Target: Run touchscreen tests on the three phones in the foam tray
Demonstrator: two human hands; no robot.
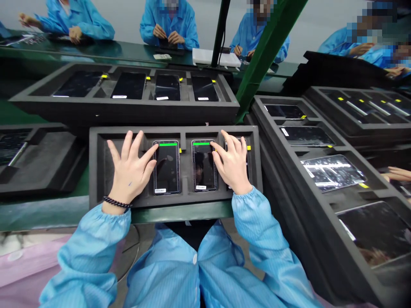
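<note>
In front of me lies a black foam tray (pixel 186 201) with phones in its compartments. My left hand (pixel 126 169) is open, fingers spread, its index fingertip at the top left corner of one lit phone (pixel 167 171). That screen shows a green bar along the top and a grid pattern down its sides. A second lit phone (pixel 203 169) with the same pattern sits to its right. My right hand (pixel 233 164) is open above a third phone (pixel 246 160), mostly hidden beneath it. The right index fingertip meets the second phone's top right corner.
Behind stands another foam tray (pixel 144 107) with several dark phones. Stacked trays (pixel 269 128) of phones rise at the right, and another tray (pixel 48 167) lies at the left. A green post (pixel 257 70) slants past. Across the bench (pixel 125 53), co-workers in blue (pixel 170 25) handle small items.
</note>
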